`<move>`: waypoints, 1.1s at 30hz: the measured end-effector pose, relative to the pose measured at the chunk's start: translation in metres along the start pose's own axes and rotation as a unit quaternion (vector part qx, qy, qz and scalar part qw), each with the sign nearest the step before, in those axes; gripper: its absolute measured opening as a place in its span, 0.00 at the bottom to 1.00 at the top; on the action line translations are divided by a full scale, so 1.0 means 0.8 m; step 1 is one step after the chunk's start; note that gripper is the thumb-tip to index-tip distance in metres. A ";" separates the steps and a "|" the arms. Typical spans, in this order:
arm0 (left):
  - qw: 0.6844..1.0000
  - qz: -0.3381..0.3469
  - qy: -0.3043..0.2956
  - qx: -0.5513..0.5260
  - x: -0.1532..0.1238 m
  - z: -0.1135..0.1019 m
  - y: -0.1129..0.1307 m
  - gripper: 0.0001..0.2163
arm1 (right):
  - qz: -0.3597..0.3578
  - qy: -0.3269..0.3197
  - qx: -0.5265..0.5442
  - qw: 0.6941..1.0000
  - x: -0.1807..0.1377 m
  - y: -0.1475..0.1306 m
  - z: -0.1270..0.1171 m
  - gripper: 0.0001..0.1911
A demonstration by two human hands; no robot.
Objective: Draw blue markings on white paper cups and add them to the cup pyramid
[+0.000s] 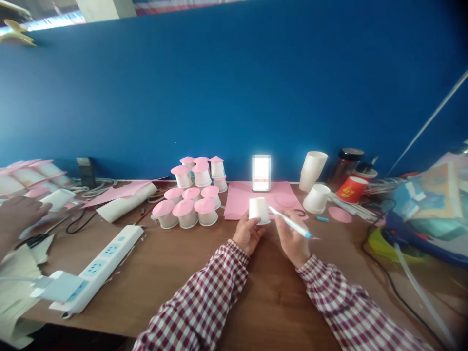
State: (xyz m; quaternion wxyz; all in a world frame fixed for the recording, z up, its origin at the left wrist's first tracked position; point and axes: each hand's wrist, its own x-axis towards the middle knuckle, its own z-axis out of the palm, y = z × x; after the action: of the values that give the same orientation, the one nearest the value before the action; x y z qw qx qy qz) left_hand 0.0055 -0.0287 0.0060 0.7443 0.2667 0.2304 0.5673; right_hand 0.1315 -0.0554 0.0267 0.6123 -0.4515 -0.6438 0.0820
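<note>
My left hand [247, 236] is closed around a white paper cup [258, 208], which is upside down with its rim facing me. In my right hand [294, 243] is a white marker [291, 223] with a light blue end, its tip pointing at the cup's right side. A small gap seems to lie between tip and cup. Behind the cup, a pink paper sheet [237, 199] lies flat, and a phone [261, 173] with a bright screen stands on it. Near my right hand lie a blue marker cap [322, 219] and scissors, whose dark handle [300, 213] shows.
Several cups with pink cone tops [184, 209] stand left of centre. White cup stacks [313, 170] and a red cup [351, 189] are at right. A power strip [98, 265], a lying cup stack [126, 202] and another person's hand [22, 217] are at left. Cables run along the right.
</note>
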 end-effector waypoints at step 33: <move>1.000 0.002 -0.008 0.023 -0.004 0.007 -0.001 0.24 | 0.003 -0.046 -0.032 0.998 -0.003 0.005 0.003 0.08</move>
State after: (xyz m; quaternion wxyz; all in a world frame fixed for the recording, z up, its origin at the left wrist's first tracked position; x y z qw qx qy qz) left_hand 0.0090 -0.0324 0.0095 0.7386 0.2886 0.2368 0.5614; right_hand 0.1308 -0.0533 0.0215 0.5671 -0.4686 -0.6720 0.0844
